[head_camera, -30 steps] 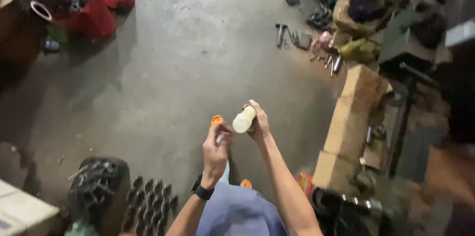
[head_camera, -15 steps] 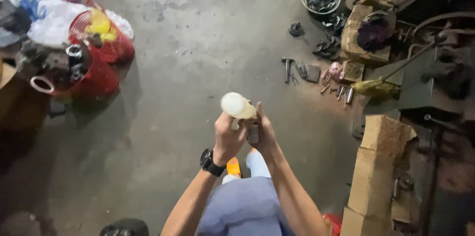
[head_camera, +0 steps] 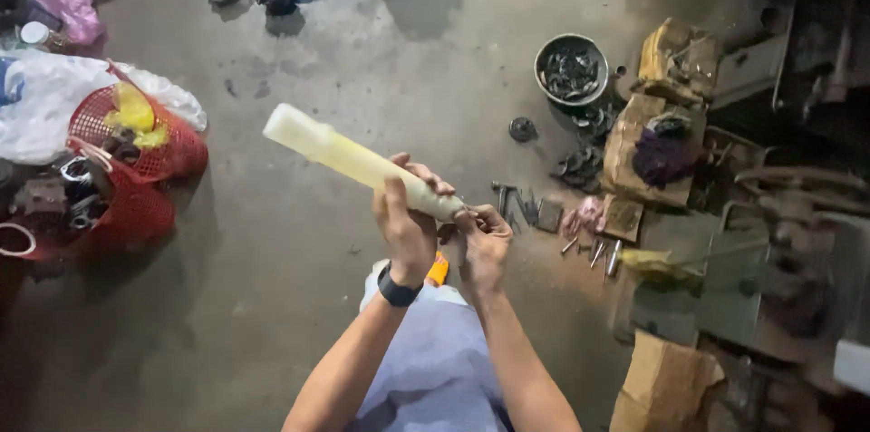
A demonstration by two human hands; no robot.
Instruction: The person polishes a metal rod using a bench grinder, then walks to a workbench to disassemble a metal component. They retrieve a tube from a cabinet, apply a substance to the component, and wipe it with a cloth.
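Pale yellowish plastic forms the long tube (head_camera: pixel 358 160), which is held tilted above the concrete floor (head_camera: pixel 299 242), its capped end up to the left. It is gripped near its lower end by the curled fingers of the left hand (head_camera: pixel 408 223), while the fingertips of the right hand (head_camera: pixel 482 242) are pinched at its lower tip. A red mesh basket (head_camera: pixel 136 178) is filled with metal parts, and a round metal bowl (head_camera: pixel 571 69) with small dark pieces.
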